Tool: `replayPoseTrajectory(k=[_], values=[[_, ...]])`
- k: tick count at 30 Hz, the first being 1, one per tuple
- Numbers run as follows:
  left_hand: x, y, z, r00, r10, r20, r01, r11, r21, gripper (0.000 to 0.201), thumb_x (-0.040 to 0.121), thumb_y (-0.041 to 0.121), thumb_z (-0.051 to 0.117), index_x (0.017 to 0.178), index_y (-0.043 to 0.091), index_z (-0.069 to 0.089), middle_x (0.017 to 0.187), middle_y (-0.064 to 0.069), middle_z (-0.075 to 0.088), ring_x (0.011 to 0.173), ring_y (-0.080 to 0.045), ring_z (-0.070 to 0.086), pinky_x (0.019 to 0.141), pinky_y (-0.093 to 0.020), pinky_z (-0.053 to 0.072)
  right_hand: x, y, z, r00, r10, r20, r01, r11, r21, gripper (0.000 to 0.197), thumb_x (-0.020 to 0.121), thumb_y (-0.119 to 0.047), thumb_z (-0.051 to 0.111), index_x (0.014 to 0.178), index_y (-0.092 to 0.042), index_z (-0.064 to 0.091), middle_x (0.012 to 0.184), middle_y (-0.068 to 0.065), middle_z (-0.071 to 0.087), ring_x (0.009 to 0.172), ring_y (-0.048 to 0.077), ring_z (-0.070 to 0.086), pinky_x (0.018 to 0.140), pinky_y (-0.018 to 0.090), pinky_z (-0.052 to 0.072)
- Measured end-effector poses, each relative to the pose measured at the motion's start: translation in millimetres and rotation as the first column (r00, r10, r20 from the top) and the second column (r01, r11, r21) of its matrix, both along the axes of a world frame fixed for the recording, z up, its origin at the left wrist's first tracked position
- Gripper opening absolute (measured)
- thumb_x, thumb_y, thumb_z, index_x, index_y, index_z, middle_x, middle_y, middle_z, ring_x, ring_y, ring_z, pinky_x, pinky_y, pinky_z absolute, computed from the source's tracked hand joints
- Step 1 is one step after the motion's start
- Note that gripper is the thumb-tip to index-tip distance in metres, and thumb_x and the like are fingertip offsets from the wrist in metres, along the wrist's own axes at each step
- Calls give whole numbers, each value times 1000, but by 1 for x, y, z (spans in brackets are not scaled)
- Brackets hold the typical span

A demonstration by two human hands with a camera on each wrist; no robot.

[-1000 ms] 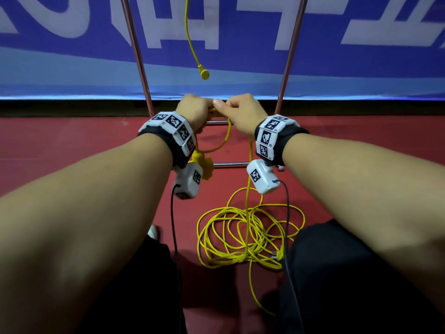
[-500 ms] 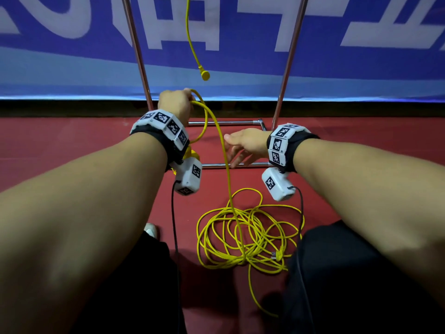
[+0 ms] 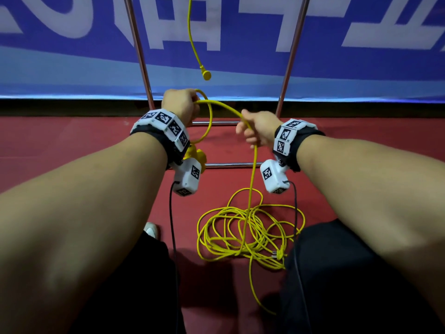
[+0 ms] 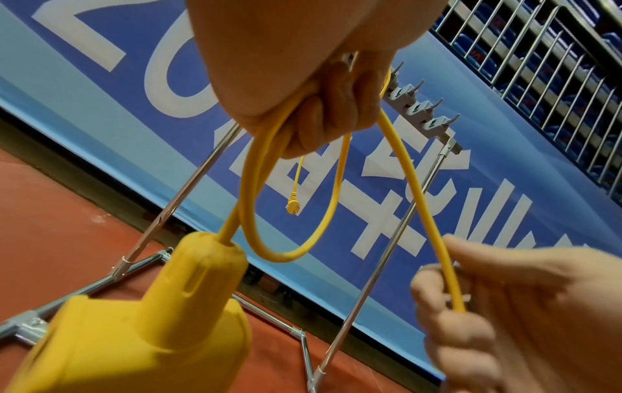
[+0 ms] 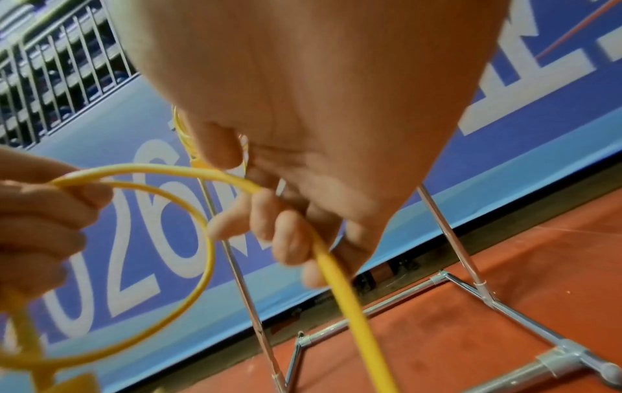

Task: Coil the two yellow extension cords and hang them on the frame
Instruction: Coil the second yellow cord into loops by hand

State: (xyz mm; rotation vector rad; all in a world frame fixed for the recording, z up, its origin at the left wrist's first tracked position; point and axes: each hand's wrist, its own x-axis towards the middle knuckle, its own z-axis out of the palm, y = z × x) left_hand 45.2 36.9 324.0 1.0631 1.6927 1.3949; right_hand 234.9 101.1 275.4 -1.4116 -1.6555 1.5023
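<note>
The left hand (image 3: 179, 106) is curling its fingers tightly round a small loop of the thin yellow rubber extension cord (image 3: 251, 186), whose chunky yellow socket block (image 4: 141, 327) is dangling just below that wrist; the right hand (image 3: 258, 131) is closing loosely round the same cord beside it, the cord passing between its fingers and dropping to a loose tangle lying on the red carpeted floor (image 3: 72, 145) between the person's knees; a second yellow cord (image 3: 192, 42) is hanging from the silver tubular metal frame (image 3: 290, 61), its plug dangling above the hands, in front of the blue banner (image 3: 361, 68).
</note>
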Motion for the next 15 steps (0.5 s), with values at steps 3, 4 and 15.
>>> replayPoseTrajectory(k=[3,4,15], values=[[2,-4,-7,997,-1,72,3,1000,-28,25,91,12,51,66,9,51,44,-4,51,34,-18,40,45,-21,30,4,4,13,984,-175,-15,174,960,219,41,100,-40,52,67,-15,60,48,-5,34,42,12,28,50,25,26],[4,-6,-9,998,-32,51,34,999,-34,25,92,12,50,68,8,53,44,-4,53,34,-18,42,43,-20,29,6,6,16,975,-219,-30,218,929,298,34,94,-36,60,65,-18,58,51,-5,38,44,12,32,50,26,27],[24,-7,-9,979,-193,-68,186,977,-100,31,90,10,51,59,12,50,48,-4,43,35,-16,33,46,-23,25,-43,-11,22,989,-61,133,-27,819,573,34,87,-29,71,60,-23,52,54,-9,46,53,10,41,59,26,34]])
